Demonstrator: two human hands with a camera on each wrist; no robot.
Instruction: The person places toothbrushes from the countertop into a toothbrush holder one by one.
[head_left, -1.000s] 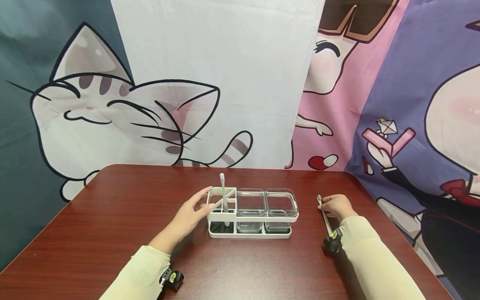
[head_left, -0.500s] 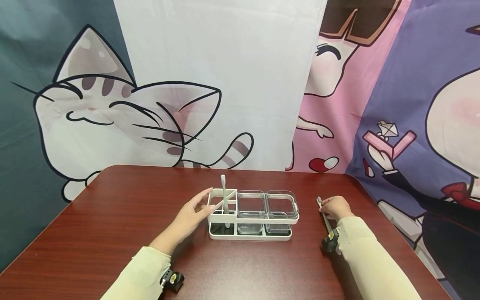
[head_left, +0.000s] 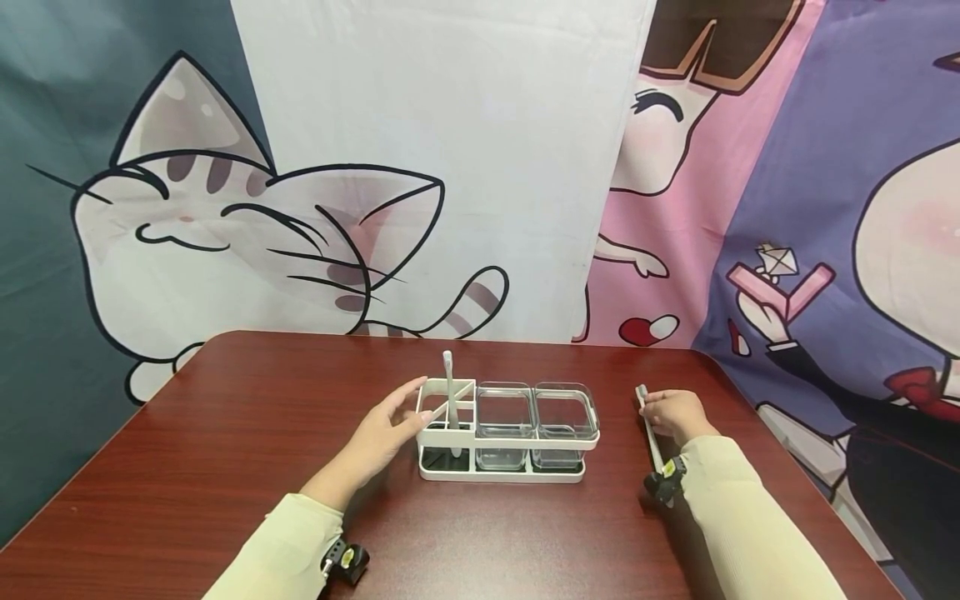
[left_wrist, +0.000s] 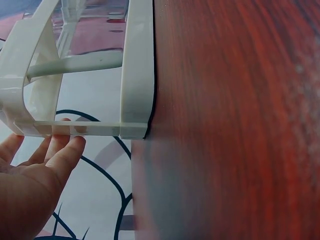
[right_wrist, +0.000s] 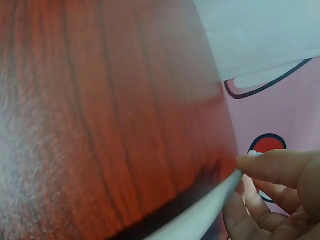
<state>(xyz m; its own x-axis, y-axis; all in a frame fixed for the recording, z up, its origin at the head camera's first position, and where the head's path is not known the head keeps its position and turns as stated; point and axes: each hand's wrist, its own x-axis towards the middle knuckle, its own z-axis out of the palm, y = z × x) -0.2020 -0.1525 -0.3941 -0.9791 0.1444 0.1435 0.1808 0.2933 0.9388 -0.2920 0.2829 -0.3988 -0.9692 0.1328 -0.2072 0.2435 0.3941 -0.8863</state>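
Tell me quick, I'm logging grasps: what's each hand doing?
Left hand: open, fingers on the rack's left end.
Right hand: pinching a toothbrush.

No writing, label, brand or number can be read in any view. The backdrop [head_left: 480, 167] behind the table [head_left: 225, 467] carries only cartoon drawings, and the white rack [head_left: 501, 429] bears no lettering.

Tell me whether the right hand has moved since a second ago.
No. The right hand still pinches the toothbrush right of the white rack, at much the same gap; the slight shift matches the whole picture's.
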